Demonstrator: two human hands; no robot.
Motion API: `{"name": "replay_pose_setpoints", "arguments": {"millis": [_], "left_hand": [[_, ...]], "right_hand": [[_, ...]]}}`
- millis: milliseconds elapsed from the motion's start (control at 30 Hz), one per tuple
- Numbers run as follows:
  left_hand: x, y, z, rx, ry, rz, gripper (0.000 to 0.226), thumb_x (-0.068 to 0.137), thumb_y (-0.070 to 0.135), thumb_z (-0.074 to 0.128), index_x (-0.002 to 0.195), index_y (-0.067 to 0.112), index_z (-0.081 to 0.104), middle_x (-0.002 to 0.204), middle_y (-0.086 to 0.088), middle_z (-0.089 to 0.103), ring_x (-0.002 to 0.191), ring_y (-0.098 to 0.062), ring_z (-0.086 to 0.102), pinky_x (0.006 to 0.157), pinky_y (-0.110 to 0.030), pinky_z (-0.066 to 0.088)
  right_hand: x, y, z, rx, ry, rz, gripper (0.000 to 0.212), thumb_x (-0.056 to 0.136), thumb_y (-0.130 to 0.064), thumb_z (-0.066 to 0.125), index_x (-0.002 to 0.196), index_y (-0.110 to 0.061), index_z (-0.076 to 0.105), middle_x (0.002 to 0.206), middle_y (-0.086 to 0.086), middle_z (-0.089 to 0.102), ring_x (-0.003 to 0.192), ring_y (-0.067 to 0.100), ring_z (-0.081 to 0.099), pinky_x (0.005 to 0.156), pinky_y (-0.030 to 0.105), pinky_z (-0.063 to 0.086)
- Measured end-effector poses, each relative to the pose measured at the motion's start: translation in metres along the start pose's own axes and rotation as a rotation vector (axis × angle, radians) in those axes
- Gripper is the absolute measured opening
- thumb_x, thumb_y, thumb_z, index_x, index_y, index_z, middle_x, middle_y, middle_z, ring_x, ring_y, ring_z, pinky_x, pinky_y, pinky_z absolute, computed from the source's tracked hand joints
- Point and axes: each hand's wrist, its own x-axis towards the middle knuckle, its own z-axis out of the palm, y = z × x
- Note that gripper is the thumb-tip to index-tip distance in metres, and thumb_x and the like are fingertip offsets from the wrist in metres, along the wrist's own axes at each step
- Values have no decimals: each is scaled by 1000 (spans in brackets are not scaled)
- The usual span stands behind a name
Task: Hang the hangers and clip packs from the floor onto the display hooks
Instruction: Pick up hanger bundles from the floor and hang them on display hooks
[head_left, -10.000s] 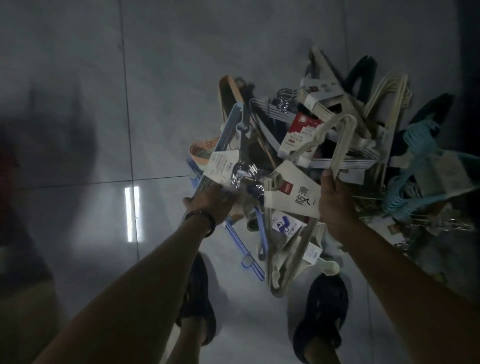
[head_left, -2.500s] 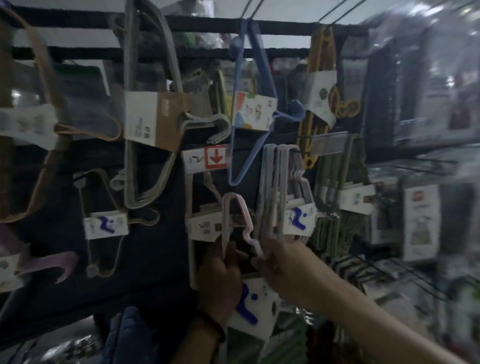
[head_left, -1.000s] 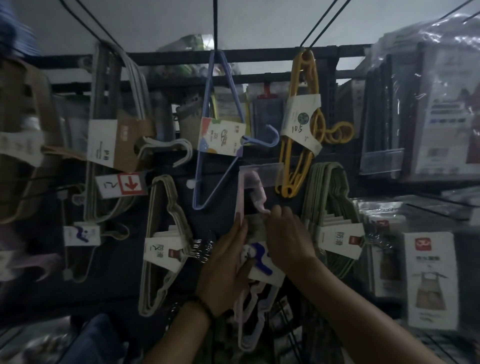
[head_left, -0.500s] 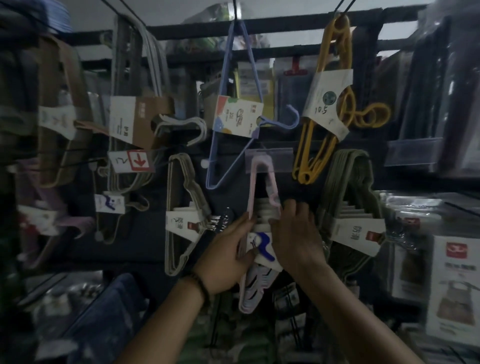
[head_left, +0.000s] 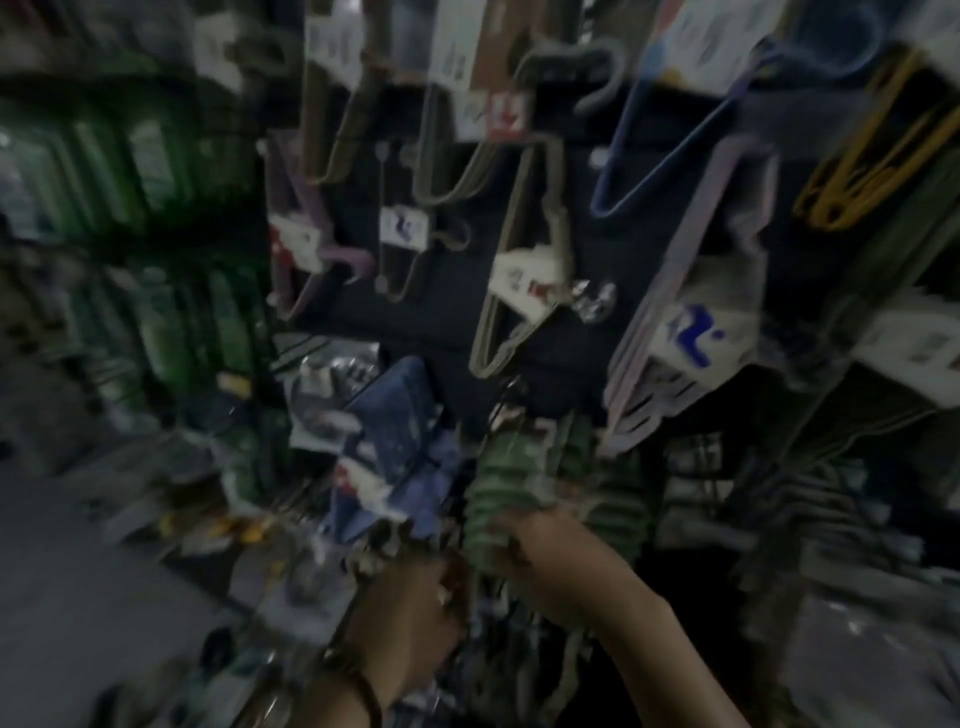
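Note:
The view is badly blurred by motion. The pink hanger pack (head_left: 691, 332) with its white and blue label hangs on the dark display board, free of both hands. My left hand (head_left: 410, 613), with a dark wristband, and my right hand (head_left: 550, 561) are low in front of the display. Both are well below that pack. My right fingers are against a row of green clip packs (head_left: 498, 488). The blur hides whether either hand grips anything.
A beige hanger pack (head_left: 524, 280), a blue hanger (head_left: 670, 156) and yellow hangers (head_left: 872, 176) hang on neighbouring hooks. A blue packet (head_left: 395, 415) sits lower left of the green packs. Green goods fill the left shelves (head_left: 130, 182). Grey floor (head_left: 78, 571) shows at lower left.
Both hands have let go of the pink hanger pack, which stays hanging on its hook, and have dropped down. The view has swung down and to the left.

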Motion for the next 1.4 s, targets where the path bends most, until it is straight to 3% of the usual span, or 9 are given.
{"name": "replay_pose_setpoints", "arguments": {"millis": [100,167,333,433,600,800,1033,1200,1400], "left_hand": [[-88,-99,31,16,-90,-207,24,92,51,58,107,37,71,104,11,74,98,-14,70,87,-27,56],[-143,-153,27,-47,-177,-262,17,88,51,55,97,46,69,95,15,74,93,-9,69,86,-29,57],[-272,-263,-10,-119,-227,-412,28,96,57,51,106,37,68,102,17,72,95,-2,66,86,-28,54],[-341,-319,-25,-197,-198,-560,26,102,53,54,114,36,69,109,17,73,98,-2,66,89,-28,54],[-416,-377,-42,-228,-115,-745,20,100,46,55,107,35,71,107,16,74,97,-3,68,90,-31,57],[-422,-441,-50,-331,-58,-918,21,104,43,55,115,36,71,110,16,73,97,-5,69,90,-32,59],[-379,-533,-47,-419,-61,-1117,21,106,41,53,119,37,69,111,16,71,100,-4,67,92,-26,57],[-340,-629,-18,-496,-112,-1225,20,106,40,53,120,38,68,114,13,72,101,-4,67,92,-26,57],[-290,-763,67,-554,-219,-1260,27,105,34,55,121,20,71,108,6,72,111,-21,70,96,-33,54]], "right_hand": [[-2,-53,75,61,-133,-9,19,104,-40,47,91,-27,52,97,2,68,88,31,65,75,41,54],[-5,-95,122,114,-218,-49,21,109,-34,49,90,-29,57,92,-2,63,78,25,58,69,38,47],[-8,-200,254,227,-389,-85,29,101,-44,52,103,-19,68,101,0,74,95,18,67,94,34,48],[-6,-261,317,275,-507,-64,20,101,-40,64,103,-22,72,99,-2,75,89,10,68,83,31,54],[19,-334,380,227,-625,-75,26,100,-33,66,95,-9,73,94,7,74,87,18,67,75,32,48],[88,-380,438,174,-748,-101,27,103,-33,62,101,-9,73,100,7,74,95,22,68,86,38,55],[203,-406,530,121,-925,-123,34,104,-35,56,91,-5,66,88,17,69,85,29,67,77,42,55],[290,-411,618,74,-1073,-107,30,104,-41,56,99,-15,70,94,5,70,91,23,68,79,37,53],[384,-393,766,-28,-1072,-69,37,104,-29,57,69,-18,56,69,4,60,69,23,63,60,31,40]]}}
